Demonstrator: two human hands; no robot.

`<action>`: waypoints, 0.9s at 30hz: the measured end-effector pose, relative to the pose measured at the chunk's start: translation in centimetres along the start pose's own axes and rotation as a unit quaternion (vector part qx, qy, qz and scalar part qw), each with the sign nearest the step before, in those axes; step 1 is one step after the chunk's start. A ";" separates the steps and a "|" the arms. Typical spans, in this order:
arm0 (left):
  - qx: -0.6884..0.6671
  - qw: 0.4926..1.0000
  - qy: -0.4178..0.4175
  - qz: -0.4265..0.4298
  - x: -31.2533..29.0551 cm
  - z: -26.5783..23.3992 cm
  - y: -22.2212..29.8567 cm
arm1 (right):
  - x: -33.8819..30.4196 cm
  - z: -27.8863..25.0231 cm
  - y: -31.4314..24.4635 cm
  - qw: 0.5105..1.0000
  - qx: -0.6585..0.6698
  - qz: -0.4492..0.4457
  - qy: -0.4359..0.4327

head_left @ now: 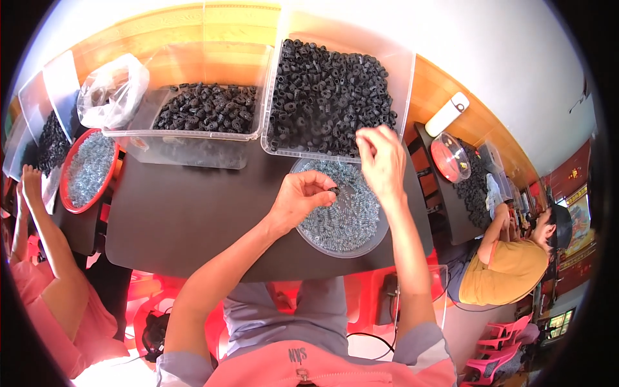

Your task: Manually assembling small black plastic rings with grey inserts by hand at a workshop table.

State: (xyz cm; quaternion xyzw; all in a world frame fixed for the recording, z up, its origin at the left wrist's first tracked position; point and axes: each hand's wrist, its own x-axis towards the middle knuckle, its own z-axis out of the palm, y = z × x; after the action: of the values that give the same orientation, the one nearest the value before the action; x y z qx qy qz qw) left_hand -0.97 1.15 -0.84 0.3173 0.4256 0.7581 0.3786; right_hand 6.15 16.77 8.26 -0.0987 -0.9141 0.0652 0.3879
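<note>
My left hand (301,201) is closed, pinching a small black plastic part (334,191) between thumb and fingertips. It hovers over the left rim of a round clear tray (384,227) full of small metal springs (342,222). My right hand (383,161) is at the near right corner of a clear bin (284,152) holding many black ring-shaped plastic parts (332,90). Its thumb and fingers are drawn together; whatever they may hold is hidden.
A second clear bin (193,135) with black plastic pieces (206,108) stands left on the dark table (187,206). Farther left are a plastic bag (113,90), a red basin (66,187) of springs and a co-worker's arms (48,219). Another person (516,271) works at the right beside a white bottle (447,115).
</note>
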 end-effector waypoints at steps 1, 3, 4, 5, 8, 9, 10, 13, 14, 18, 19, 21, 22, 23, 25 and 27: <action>0.003 1.000 -0.006 -0.004 0.1 0.1 0.0 | 1.4 0.8 1.2 0.999 -0.030 -0.017 0.006; 0.008 1.000 -0.004 -0.002 -0.1 0.2 0.1 | 3.8 2.6 2.2 0.999 -0.046 -0.007 -0.020; 0.008 1.000 -0.008 -0.001 0.0 0.1 0.1 | 4.7 3.4 2.7 0.997 -0.061 -0.008 -0.036; 0.010 1.000 -0.010 -0.001 0.0 0.2 0.0 | 5.5 4.1 3.2 0.995 -0.080 0.003 -0.059; -0.010 1.000 0.001 0.008 0.0 0.3 -0.1 | 7.0 5.3 4.2 0.989 -0.110 0.039 -0.094; -0.015 1.000 0.002 0.007 0.0 0.4 -0.1 | 7.3 5.5 4.4 0.988 -0.113 0.051 -0.095; -0.018 1.000 0.005 0.007 0.0 0.4 -0.1 | 7.7 5.4 4.3 0.983 -0.135 0.060 -0.113; -0.022 1.000 0.003 0.013 0.0 0.4 -0.1 | 8.4 5.1 4.2 0.969 -0.145 0.114 -0.165; -0.013 1.000 -0.001 0.011 0.0 0.4 -0.1 | 8.5 5.0 4.3 0.969 -0.136 0.113 -0.170; 0.010 1.000 -0.001 0.009 0.0 0.3 -0.3 | 8.2 4.6 4.7 0.973 -0.096 0.107 -0.181; 0.009 1.000 -0.001 0.009 0.0 0.3 -0.3 | 8.1 4.6 4.8 0.973 -0.070 0.110 -0.190; 0.006 1.000 -0.004 0.009 0.0 0.3 -0.4 | 7.9 5.0 5.1 0.974 -0.074 0.102 -0.188; 0.006 1.000 -0.005 0.008 0.0 0.4 -0.4 | 7.8 5.2 5.1 0.975 -0.079 0.094 -0.185; 0.001 1.000 -0.005 0.007 0.0 0.4 -0.4 | 7.7 5.3 5.2 0.975 -0.082 0.084 -0.187; -0.002 1.000 -0.004 0.006 0.0 0.4 -0.4 | 7.6 5.4 5.1 0.975 -0.085 0.077 -0.190; -0.010 1.000 -0.002 0.008 0.0 0.3 -0.3 | 7.7 5.4 4.9 0.975 -0.086 0.069 -0.193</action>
State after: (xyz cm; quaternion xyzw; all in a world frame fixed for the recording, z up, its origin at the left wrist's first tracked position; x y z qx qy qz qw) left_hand -0.62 1.41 -0.95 0.3185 0.4147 0.7645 0.3769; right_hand -2.33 23.09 8.93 -0.1797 -0.9649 0.0311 0.1892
